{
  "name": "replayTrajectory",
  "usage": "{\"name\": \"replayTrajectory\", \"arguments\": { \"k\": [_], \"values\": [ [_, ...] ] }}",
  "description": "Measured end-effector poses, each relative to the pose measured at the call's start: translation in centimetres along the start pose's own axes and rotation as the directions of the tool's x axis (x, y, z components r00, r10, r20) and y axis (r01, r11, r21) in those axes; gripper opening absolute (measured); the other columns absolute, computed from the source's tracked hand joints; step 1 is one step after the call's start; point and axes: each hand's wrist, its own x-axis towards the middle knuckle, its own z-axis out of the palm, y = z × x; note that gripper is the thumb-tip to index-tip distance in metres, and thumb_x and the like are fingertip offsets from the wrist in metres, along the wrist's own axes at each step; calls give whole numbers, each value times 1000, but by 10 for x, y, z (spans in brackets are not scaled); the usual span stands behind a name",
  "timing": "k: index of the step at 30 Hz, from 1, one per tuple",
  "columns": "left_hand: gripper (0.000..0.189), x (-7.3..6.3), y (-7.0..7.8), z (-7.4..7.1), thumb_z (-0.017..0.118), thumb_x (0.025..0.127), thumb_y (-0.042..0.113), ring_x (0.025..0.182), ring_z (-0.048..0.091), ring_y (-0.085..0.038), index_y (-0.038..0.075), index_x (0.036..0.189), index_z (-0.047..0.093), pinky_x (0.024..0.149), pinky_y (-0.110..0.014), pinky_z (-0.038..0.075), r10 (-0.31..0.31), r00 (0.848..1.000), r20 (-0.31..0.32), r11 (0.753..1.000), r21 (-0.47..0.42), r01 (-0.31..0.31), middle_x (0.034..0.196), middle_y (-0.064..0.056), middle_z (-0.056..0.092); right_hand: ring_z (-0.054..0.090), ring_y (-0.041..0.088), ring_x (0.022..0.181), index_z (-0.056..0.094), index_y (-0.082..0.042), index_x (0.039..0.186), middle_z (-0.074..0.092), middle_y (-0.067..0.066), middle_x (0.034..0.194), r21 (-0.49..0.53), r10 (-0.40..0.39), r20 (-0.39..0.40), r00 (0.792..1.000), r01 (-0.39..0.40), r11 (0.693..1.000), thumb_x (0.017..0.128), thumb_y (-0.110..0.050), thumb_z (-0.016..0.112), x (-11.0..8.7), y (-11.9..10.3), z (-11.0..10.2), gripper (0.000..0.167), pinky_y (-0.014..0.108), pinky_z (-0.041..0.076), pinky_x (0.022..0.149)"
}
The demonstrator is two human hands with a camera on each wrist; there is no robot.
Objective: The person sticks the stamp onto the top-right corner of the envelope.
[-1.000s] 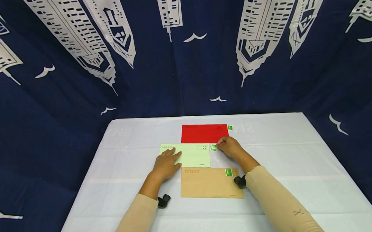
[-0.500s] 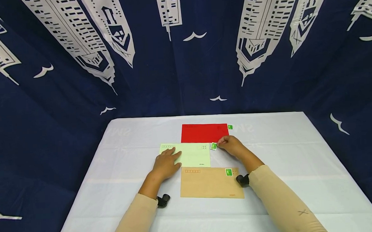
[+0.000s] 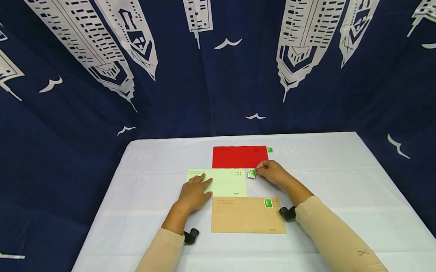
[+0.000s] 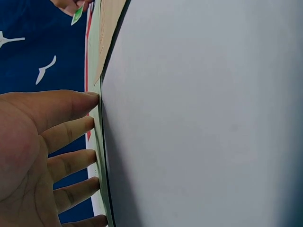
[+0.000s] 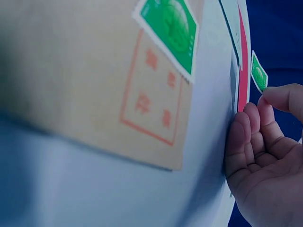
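Note:
Between thumb and forefinger my right hand (image 3: 272,172) pinches a green postage stamp (image 3: 251,173) by its edge, just right of the pale green envelope (image 3: 225,184). In the right wrist view the stamp (image 5: 259,73) stands up from the fingertips, its picture side showing. My left hand (image 3: 195,192) rests with fingers spread on the left part of the pale green envelope. The left wrist view shows those fingertips (image 4: 90,156) pressing on the paper. Below lies a brown envelope (image 3: 243,220) with a green stamp (image 3: 268,203) near its upper right corner, left of the printed box.
A red envelope (image 3: 237,156) lies behind the pale green one. Another green stamp (image 3: 269,150) is at its upper right corner. All lie on a white-covered table (image 3: 150,175), with a dark blue printed cloth (image 3: 183,93) hanging behind.
My right hand has shifted slightly to the right with the pinched stamp, which has moved a little away from the pale green envelope's edge. The left hand stays in place.

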Motion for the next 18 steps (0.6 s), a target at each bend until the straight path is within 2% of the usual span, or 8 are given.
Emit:
{"name": "replayTrajectory", "arguments": {
  "k": [13, 18],
  "values": [
    [51, -1, -1, -1, 63, 98, 32, 150, 35, -38, 19, 147, 55, 118, -60, 33, -1, 1000, -7, 1000, -4, 1, 161, -13, 41, 57, 21, 88, 64, -2, 109, 65, 10, 98, 41, -56, -22, 998, 57, 997, 99, -19, 58, 1, -1, -1, 21, 24, 49, 77],
    [52, -1, -1, 0, 62, 99, 32, 151, 34, -38, 19, 148, 54, 119, -60, 32, 1, 1000, -8, 1000, -4, -1, 161, -13, 40, 58, 21, 87, 64, -3, 109, 66, 10, 99, 23, -87, -34, 996, 88, 996, 100, -20, 57, -1, -2, -1, 20, 24, 50, 77]
  ]
}}
